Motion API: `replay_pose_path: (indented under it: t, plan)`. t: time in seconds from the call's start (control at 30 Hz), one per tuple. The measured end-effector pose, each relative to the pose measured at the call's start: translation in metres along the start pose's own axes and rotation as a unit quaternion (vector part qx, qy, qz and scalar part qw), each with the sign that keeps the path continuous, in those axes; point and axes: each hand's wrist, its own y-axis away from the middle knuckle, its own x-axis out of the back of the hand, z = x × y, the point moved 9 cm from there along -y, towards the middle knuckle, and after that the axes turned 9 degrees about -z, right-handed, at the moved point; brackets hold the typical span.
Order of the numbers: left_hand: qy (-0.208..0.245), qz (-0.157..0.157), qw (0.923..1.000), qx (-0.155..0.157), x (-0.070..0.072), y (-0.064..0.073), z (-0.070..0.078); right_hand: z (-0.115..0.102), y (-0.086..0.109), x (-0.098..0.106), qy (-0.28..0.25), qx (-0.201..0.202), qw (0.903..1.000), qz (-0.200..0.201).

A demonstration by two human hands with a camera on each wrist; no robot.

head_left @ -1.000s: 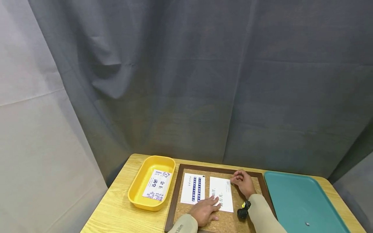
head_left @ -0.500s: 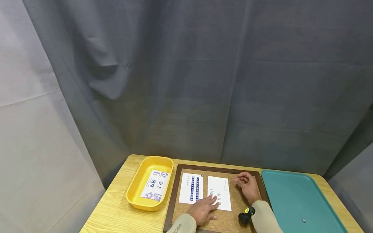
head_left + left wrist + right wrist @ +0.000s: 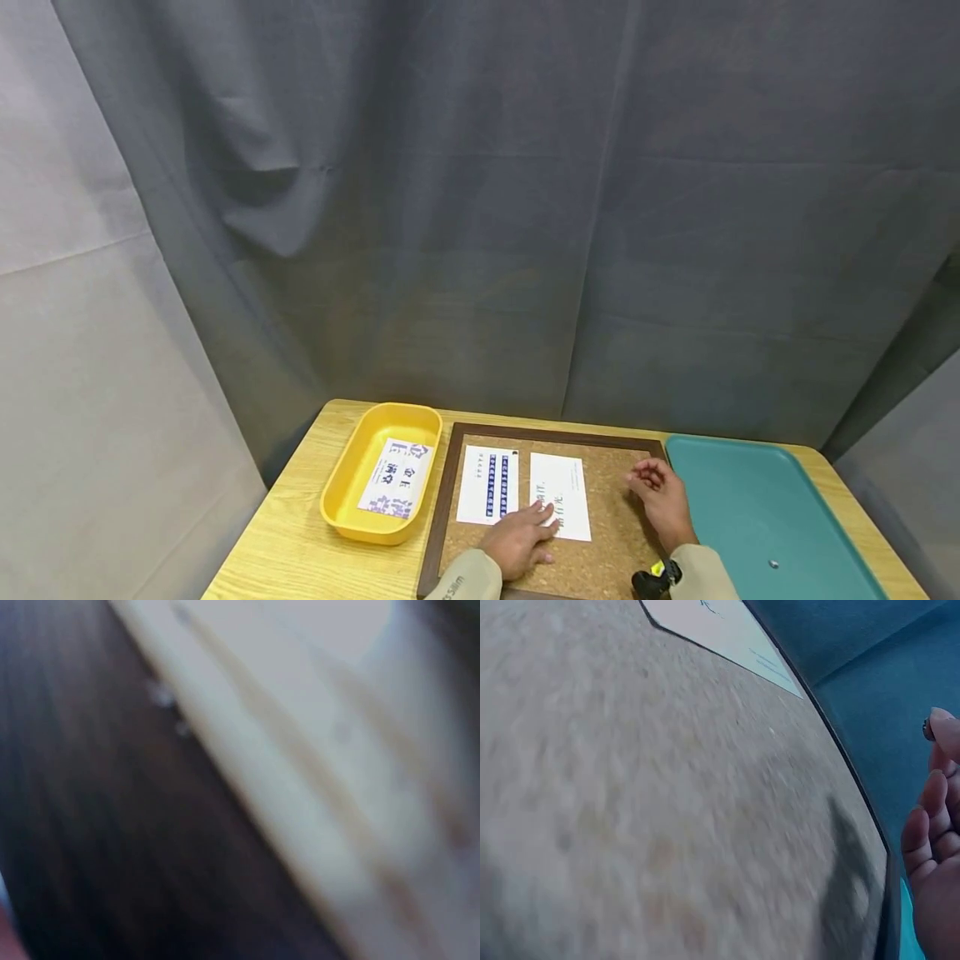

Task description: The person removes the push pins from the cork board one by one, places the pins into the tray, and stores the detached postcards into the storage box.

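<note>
My left hand (image 3: 517,543) lies with fingers spread over the lower left corner of a white printed card (image 3: 568,487) on a framed corkboard (image 3: 611,562). To its left on the board is a second card (image 3: 487,483) with blue text bands. My right hand (image 3: 664,504) is raised over the board's right side, apart from the cards. In the right wrist view, its thumb and finger pinch a small dark round thumbtack (image 3: 928,730). The left wrist view is blurred and shows no hand clearly.
A yellow tray (image 3: 333,492) left of the board holds a purple-printed card (image 3: 396,479). On the right lies a teal tray (image 3: 750,500) with a small shiny piece (image 3: 773,564) in it. Behind the wooden table (image 3: 277,542) hangs a grey curtain (image 3: 450,250).
My right hand has moved right, away from the white card's upper right edge towards the board's right frame. My left hand has stayed on the card. The head view has shifted slightly.
</note>
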Motion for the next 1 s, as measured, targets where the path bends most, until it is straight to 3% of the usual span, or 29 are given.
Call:
replay_pose_path:
  t: [0.33,0.8,1.0]
  plan:
    - [0.0,0.006,1.0,-0.001,0.002,0.001,0.001,-0.003,0.021,0.037,0.009,0.0,0.9991,0.042]
    - [0.005,0.006,1.0,0.001,0.0,0.0,0.001,0.012,0.052,0.087,0.064,-0.053,0.9927,0.087]
    - [0.004,0.016,0.9999,-0.003,-0.001,-0.001,-0.001,0.022,0.064,0.109,0.093,-0.079,0.9848,0.123]
